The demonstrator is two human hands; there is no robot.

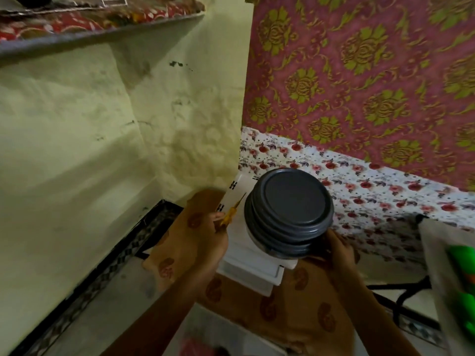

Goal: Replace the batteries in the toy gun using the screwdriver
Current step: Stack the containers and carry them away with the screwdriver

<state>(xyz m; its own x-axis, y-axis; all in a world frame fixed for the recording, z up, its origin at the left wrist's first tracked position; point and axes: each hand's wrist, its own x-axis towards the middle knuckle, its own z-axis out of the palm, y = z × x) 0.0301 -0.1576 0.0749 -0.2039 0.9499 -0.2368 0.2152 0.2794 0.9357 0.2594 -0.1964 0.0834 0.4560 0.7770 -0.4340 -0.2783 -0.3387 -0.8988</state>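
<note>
My left hand (215,242) grips a small yellow-handled screwdriver (229,214), its thin shaft pointing up and to the right. My right hand (338,249) holds the lower right side of a stack of dark grey round containers (289,210) with lids. The stack stands on a white box-like stand (254,268). A green plastic thing (464,281), possibly the toy gun, shows at the right edge, cut off by the frame. No batteries are visible.
A pale yellow wall (90,150) rises on the left, with a shelf (77,29) overhead. Pink and gold patterned wallpaper (372,73) covers the right wall above a floral sheet (359,188). Brown printed cloth (295,304) lies beneath the stand. A black cable (401,294) runs on the right.
</note>
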